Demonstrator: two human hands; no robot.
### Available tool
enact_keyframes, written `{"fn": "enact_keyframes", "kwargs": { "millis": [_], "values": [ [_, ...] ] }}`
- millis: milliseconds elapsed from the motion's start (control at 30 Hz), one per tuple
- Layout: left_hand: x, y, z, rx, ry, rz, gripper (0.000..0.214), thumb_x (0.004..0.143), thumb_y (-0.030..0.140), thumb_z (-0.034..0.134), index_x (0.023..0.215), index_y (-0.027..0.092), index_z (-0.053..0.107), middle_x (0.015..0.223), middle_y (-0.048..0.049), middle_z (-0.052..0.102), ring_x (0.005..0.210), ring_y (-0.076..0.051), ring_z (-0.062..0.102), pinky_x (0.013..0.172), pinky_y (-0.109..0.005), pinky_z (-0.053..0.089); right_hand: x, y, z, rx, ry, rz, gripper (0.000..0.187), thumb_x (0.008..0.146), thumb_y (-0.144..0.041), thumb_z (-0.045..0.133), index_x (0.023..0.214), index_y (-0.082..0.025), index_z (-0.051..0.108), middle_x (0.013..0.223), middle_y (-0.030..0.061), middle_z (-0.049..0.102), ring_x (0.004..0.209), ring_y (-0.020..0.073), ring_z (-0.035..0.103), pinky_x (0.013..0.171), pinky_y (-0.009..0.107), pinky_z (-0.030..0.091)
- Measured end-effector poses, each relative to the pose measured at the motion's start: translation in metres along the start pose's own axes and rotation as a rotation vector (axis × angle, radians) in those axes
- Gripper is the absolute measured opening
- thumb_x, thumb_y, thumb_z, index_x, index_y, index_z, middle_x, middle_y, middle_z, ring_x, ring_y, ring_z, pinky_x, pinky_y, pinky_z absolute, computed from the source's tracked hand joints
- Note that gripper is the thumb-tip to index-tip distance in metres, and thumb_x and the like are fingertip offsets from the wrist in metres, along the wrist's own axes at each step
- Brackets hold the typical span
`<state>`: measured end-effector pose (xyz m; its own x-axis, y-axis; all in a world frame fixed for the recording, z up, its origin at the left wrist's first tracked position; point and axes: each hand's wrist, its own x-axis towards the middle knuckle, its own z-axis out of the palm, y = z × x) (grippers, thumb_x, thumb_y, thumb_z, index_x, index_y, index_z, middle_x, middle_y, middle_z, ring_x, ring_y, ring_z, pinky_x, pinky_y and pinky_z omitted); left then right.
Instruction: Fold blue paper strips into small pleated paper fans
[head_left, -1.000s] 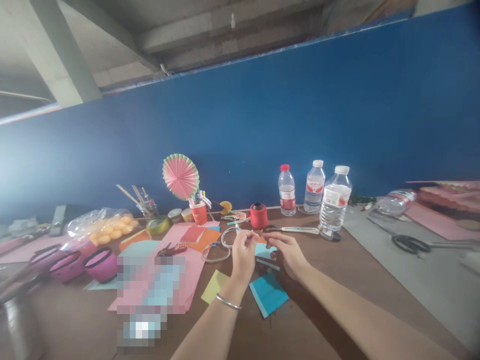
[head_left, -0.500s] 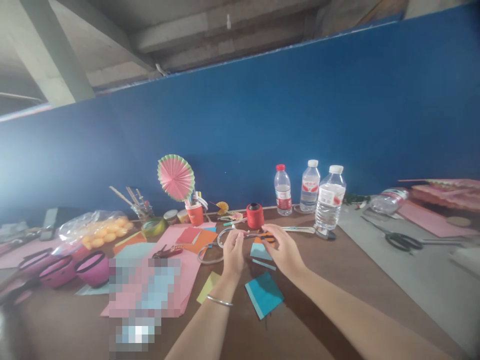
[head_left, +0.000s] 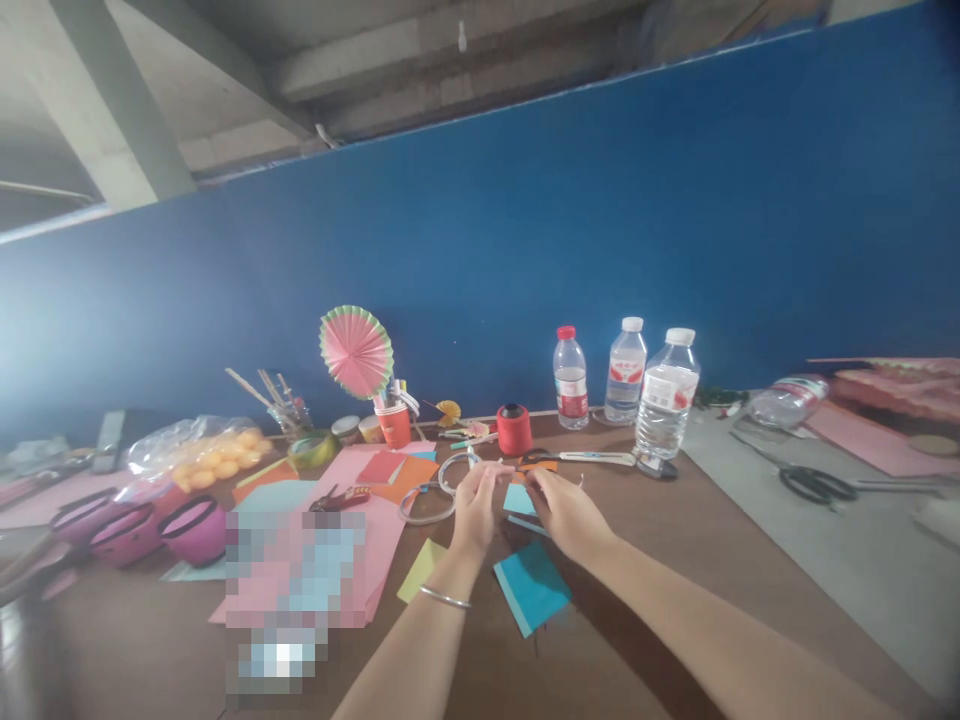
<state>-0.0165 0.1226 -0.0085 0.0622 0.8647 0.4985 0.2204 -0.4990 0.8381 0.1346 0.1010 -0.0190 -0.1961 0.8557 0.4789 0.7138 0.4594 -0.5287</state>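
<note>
My left hand (head_left: 475, 508) is raised over the middle of the table, its thumb and fingertips pinched together. Whatever is between them is too small to make out. Close beside it, my right hand (head_left: 571, 518) has its fingers curled inward and pressed together; what they hold, if anything, is hidden. Under the hands lie a light blue paper piece (head_left: 519, 499) and a narrow blue strip (head_left: 529, 525). Nearer me is a bright blue paper square (head_left: 534, 588), with a yellow-green paper piece (head_left: 421, 570) to its left. A red thread spool (head_left: 514, 430) stands just beyond my fingers.
Three water bottles (head_left: 666, 395) stand at the back right. Black-handled scissors (head_left: 816, 484) lie on the grey surface at right. A pink paper fan (head_left: 357, 350) rises from a red cup (head_left: 394, 427). Pink sheets (head_left: 386, 560), pliers (head_left: 341, 498) and purple containers (head_left: 193, 530) occupy the left.
My right hand's fingers have curled in more and turned downward. My left hand stays pinched in nearly the same place. The whole view has shifted slightly.
</note>
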Motion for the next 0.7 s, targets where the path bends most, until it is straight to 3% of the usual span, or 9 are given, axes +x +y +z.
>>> {"fn": "enact_keyframes", "kwargs": {
  "millis": [133,200,433,600,700],
  "values": [
    [0.003,-0.01,-0.004,0.013,0.2,-0.026,0.032,0.085,0.034,0.035,0.099,0.017,0.059,0.083,-0.0047,0.061,0.076,-0.016,0.055,0.071,-0.028,0.043,-0.001,-0.001,0.001,-0.074,-0.093,0.024,0.015,0.078,-0.019,0.046,0.092,-0.022,0.047,0.09,0.0015,0.062,0.081,0.0176,0.058,0.06,0.024,0.033],
    [0.004,-0.013,-0.007,0.024,0.263,-0.015,0.031,0.085,0.033,0.035,0.095,0.017,0.059,0.081,-0.0048,0.061,0.076,-0.016,0.056,0.069,-0.028,0.044,-0.002,0.0,0.003,-0.1,-0.139,0.029,0.018,0.074,-0.022,0.051,0.092,-0.023,0.046,0.089,0.0002,0.062,0.081,0.0182,0.057,0.058,0.023,0.031],
    [0.003,-0.012,-0.008,0.045,0.233,0.021,0.025,0.083,0.029,0.038,0.08,0.017,0.059,0.074,-0.0025,0.058,0.072,-0.015,0.055,0.069,-0.027,0.044,-0.004,0.001,0.007,-0.185,-0.249,0.001,0.023,0.071,-0.023,0.053,0.093,-0.025,0.046,0.079,-0.0014,0.064,0.073,0.0188,0.058,0.052,0.023,0.024],
    [0.002,-0.01,-0.008,0.058,0.214,0.009,0.024,0.083,0.029,0.038,0.078,0.018,0.058,0.074,-0.0022,0.058,0.072,-0.015,0.054,0.069,-0.027,0.042,-0.004,0.004,0.01,-0.165,-0.213,0.019,0.023,0.069,-0.015,0.048,0.09,-0.025,0.049,0.076,-0.0009,0.065,0.071,0.0192,0.059,0.051,0.024,0.024],
    [0.003,-0.011,-0.009,0.05,0.183,-0.016,0.025,0.083,0.03,0.037,0.079,0.018,0.058,0.073,-0.002,0.058,0.072,-0.015,0.054,0.068,-0.026,0.041,-0.001,0.005,0.012,0.005,-0.121,0.113,0.022,0.068,-0.015,0.048,0.088,-0.024,0.049,0.077,-0.0003,0.065,0.07,0.018,0.058,0.054,0.023,0.029]
  ]
}}
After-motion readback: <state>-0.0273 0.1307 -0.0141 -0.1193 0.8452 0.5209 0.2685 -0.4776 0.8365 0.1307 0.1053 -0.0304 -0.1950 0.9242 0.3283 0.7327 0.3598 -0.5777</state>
